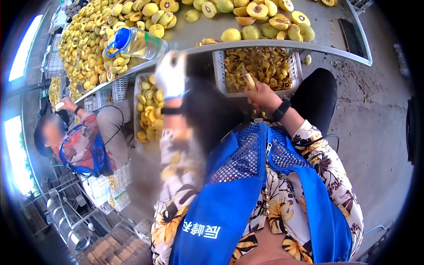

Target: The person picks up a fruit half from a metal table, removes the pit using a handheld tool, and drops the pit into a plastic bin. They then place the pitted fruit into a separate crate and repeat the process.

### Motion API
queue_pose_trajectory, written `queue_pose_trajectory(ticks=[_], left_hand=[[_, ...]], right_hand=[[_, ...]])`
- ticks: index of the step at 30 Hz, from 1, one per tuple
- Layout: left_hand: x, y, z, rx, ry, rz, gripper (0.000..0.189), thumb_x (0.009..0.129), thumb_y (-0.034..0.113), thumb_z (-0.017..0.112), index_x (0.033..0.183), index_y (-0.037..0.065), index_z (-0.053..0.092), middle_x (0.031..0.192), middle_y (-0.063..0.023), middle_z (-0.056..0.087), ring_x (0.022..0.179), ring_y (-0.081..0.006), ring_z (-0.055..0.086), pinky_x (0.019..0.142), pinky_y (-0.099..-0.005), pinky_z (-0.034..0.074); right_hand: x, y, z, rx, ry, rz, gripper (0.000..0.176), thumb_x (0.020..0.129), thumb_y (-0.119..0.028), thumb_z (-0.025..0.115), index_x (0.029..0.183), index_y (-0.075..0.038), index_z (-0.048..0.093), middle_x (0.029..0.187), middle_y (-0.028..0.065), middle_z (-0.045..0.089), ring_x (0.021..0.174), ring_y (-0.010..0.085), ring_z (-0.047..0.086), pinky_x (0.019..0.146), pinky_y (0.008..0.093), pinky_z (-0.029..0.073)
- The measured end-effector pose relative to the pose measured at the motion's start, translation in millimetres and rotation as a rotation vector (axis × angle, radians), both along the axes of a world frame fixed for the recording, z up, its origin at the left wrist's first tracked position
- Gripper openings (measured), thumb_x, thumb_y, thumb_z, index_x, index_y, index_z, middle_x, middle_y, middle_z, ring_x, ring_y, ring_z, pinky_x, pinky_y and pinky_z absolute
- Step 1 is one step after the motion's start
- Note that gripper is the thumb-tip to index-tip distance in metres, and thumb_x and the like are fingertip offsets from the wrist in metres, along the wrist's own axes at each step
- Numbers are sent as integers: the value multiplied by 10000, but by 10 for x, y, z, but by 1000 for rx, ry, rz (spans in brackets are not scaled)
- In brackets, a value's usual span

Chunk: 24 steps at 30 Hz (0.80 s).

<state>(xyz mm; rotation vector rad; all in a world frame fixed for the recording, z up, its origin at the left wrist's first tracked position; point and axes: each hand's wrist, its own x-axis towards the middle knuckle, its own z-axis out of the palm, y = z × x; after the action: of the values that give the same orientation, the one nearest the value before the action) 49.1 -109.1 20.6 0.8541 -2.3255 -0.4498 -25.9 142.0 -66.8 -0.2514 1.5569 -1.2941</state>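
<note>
My left hand (171, 75), in a white glove, is raised at the table's near edge beside a clear bottle with a blue cap (148, 45). Motion smears its fingers, so whether they hold anything is unclear. My bare right hand (266, 98) is closed round the pale handle of a small tool (248, 81), whose thin metal tip points up and left. Beneath the tool is a white crate of cut fruit pieces (297, 66). Halved yellow fruits with dark centres (258, 10) lie on the metal table (198, 33).
A large heap of yellow fruit (84, 48) covers the table's left part. Another crate (137, 88) of yellow fruit stands below my left hand. At the left sits a person in a blue vest (84, 148). A dark flat object (350, 35) lies at the table's right end.
</note>
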Motion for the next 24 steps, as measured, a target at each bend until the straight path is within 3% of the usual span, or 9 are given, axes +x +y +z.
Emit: queue_pose_trajectory(ticks=[3,5,9,12,13,16,19,22,24], left_hand=[[-864,347,88,-104,-313,-266,420,755,451,569,1025,135,631,1034,-118,618,959,-289,574,825,-375,446],[-1324,568,65,-49,-632,-329,424,719,420,591,1018,119,614,1052,-135,600,981,-312,567,834,-412,461],[-1724,521,-28,58,-841,-430,478,651,350,648,1040,74,616,1074,-173,591,1005,-320,556,866,-377,444],[-1589,318,-55,187,-513,-382,382,666,317,688,955,69,657,992,-135,635,942,-257,601,843,-348,466],[-1476,221,-120,240,-322,-344,458,652,363,700,949,18,648,913,-145,655,816,-240,639,734,-310,500],[-1038,251,119,1068,241,-326,358,790,302,614,988,4,594,810,-165,633,548,-230,617,472,-279,493],[-640,340,180,1599,439,-434,541,888,521,394,980,3,520,781,-145,614,594,-215,616,421,-252,418],[-426,566,133,1530,392,-339,632,873,616,286,981,45,535,758,-85,610,561,-187,590,406,-234,356],[-338,710,118,1533,417,-280,581,893,570,313,1023,53,544,769,-63,595,575,-181,579,438,-250,412]], right_hand=[[-50,48,261,-15,63,-10,120,840,-158,522,842,-46,479,593,18,498,383,83,416,347,235,360],[-69,139,334,-14,104,-46,120,835,-153,518,834,-40,478,590,18,496,380,81,418,342,235,353],[-59,319,257,-72,133,-100,123,823,-145,523,829,-30,479,581,16,494,381,77,423,337,232,342],[-65,331,322,-61,249,-116,114,818,-141,528,838,-35,491,582,7,493,388,71,420,350,219,337],[-76,307,401,-65,323,-132,111,819,-142,528,838,-37,496,584,4,494,396,70,423,358,216,340],[-74,215,421,-69,535,-154,148,814,-172,537,842,-29,513,601,22,515,450,106,472,418,260,389],[-101,77,704,-34,708,-93,203,796,-186,550,854,1,499,623,114,548,534,185,560,502,326,437],[-98,-88,888,22,763,2,227,793,-198,556,853,10,488,657,194,566,620,297,601,559,380,452],[-91,-173,855,13,855,-1,252,789,-208,566,869,13,475,700,252,569,704,410,574,615,450,443]])
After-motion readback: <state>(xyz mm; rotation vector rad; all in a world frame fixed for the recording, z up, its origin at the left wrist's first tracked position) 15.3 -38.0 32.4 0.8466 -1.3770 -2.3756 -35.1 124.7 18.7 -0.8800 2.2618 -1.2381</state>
